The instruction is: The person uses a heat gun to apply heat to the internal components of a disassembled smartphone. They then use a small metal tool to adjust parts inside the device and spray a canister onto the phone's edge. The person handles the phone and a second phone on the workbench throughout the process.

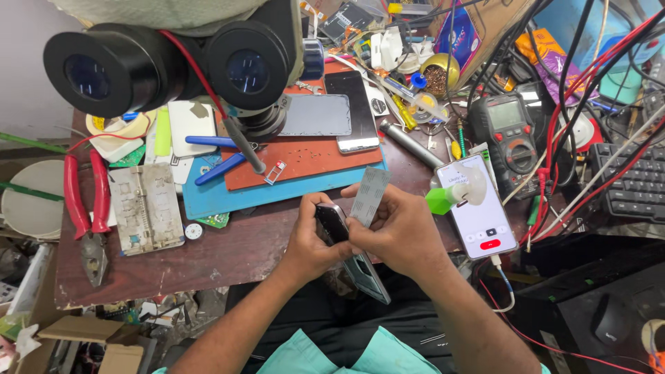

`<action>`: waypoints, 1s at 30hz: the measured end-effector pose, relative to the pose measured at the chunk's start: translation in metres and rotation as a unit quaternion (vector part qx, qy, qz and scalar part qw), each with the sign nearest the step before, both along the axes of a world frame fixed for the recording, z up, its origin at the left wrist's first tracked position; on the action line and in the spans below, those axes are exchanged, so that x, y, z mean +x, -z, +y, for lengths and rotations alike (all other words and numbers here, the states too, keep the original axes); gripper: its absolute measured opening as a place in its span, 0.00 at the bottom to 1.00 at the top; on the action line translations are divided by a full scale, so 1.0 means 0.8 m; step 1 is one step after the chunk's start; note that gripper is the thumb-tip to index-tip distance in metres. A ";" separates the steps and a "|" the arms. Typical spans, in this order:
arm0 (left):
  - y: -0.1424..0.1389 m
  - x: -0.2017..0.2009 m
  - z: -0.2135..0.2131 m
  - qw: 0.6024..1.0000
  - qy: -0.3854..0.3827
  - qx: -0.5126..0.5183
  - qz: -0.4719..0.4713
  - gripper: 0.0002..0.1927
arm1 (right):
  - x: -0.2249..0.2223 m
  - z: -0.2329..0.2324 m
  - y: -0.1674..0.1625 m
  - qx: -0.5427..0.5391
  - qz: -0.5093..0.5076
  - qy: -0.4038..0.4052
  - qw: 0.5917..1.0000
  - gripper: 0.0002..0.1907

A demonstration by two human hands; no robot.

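My left hand (309, 239) grips a small black device (332, 221) at the near edge of the workbench. My right hand (398, 232) presses against the same device and pinches a thin grey perforated strip (368, 196) that sticks up from my fingers. Under both hands a grey phone frame (369, 278) tilts down toward my lap. A stereo microscope's two black eyepieces (166, 66) fill the upper left, close to the camera.
A red mat on a blue mat (235, 197) carries two phones (353, 111), blue tweezers (220, 168) and small screws. Red-handled pliers (86, 208) and a metal fixture (145, 208) lie left. On the right are a lit white phone (481, 211), a multimeter (511, 135), tangled cables and a keyboard (634, 183).
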State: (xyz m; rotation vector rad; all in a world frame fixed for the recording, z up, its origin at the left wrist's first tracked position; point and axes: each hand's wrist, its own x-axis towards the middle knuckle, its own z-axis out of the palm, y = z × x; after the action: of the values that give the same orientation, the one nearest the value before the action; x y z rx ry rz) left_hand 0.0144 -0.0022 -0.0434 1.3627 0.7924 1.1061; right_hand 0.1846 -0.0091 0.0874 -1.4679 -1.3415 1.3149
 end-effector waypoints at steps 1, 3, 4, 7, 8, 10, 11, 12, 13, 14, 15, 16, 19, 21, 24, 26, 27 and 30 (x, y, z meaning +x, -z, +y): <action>0.000 0.002 -0.002 1.000 0.009 -0.001 -0.022 0.42 | 0.002 -0.001 -0.001 0.012 0.013 -0.011 1.000 0.20; 0.000 0.004 0.000 0.998 0.023 0.003 -0.064 0.42 | 0.005 0.003 -0.003 0.044 0.043 -0.036 0.997 0.21; 0.001 0.003 0.001 0.998 0.021 0.003 -0.065 0.42 | 0.005 0.004 -0.003 0.030 0.032 -0.035 0.998 0.21; 0.004 0.004 0.000 0.998 0.020 -0.008 -0.065 0.43 | 0.006 0.003 -0.006 -0.008 -0.018 -0.025 0.999 0.20; 0.005 0.004 0.000 0.998 0.017 -0.012 -0.059 0.43 | 0.005 0.003 -0.006 -0.012 -0.043 -0.024 0.999 0.20; 0.008 0.003 -0.002 0.998 0.014 -0.016 -0.059 0.44 | 0.004 0.001 -0.007 -0.021 -0.058 -0.022 0.998 0.20; 0.009 0.004 -0.003 0.998 0.014 -0.014 -0.066 0.43 | 0.005 0.000 -0.006 -0.025 -0.050 -0.022 0.998 0.20; 0.011 0.004 -0.002 0.997 0.015 -0.009 -0.073 0.43 | 0.005 0.000 -0.006 -0.026 -0.042 -0.022 0.999 0.20; 0.012 0.004 0.000 0.998 0.010 0.000 -0.064 0.43 | 0.007 0.001 -0.005 -0.027 -0.043 -0.026 0.998 0.20; 0.013 0.004 0.000 0.998 0.005 0.008 -0.054 0.43 | 0.009 0.000 -0.004 -0.029 -0.044 -0.030 0.998 0.21; 0.014 0.005 0.000 0.999 0.000 0.014 -0.045 0.43 | 0.012 -0.001 -0.003 -0.034 -0.045 -0.033 0.998 0.22; 0.014 0.005 0.001 0.998 0.003 0.008 -0.055 0.43 | 0.013 0.000 0.000 -0.018 -0.024 -0.035 0.999 0.22; 0.011 0.006 0.002 0.998 0.015 -0.005 -0.068 0.43 | 0.015 0.004 0.008 0.020 0.030 -0.029 0.999 0.22; 0.007 0.004 0.002 0.998 0.022 -0.007 -0.052 0.43 | 0.015 0.007 0.015 0.027 0.053 -0.015 0.998 0.22; -0.001 0.003 0.000 0.999 0.007 0.018 -0.026 0.43 | 0.021 0.006 0.022 0.023 0.087 -0.019 0.996 0.22; -0.006 0.001 -0.002 1.000 0.010 0.023 -0.003 0.42 | 0.026 0.006 0.029 0.007 0.116 -0.012 0.993 0.24; -0.008 0.000 -0.002 1.000 0.013 0.026 0.008 0.42 | 0.029 0.005 0.032 -0.001 0.129 -0.007 0.992 0.25; -0.013 0.000 -0.004 0.999 0.011 0.030 -0.004 0.40 | 0.030 -0.005 0.042 -0.003 0.144 0.026 0.989 0.28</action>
State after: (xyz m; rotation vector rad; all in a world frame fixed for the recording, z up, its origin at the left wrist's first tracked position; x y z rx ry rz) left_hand 0.0143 -0.0054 -0.0333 1.4128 0.7413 1.1248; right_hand 0.2087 -0.0133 0.0540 -1.2506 -1.1051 1.4361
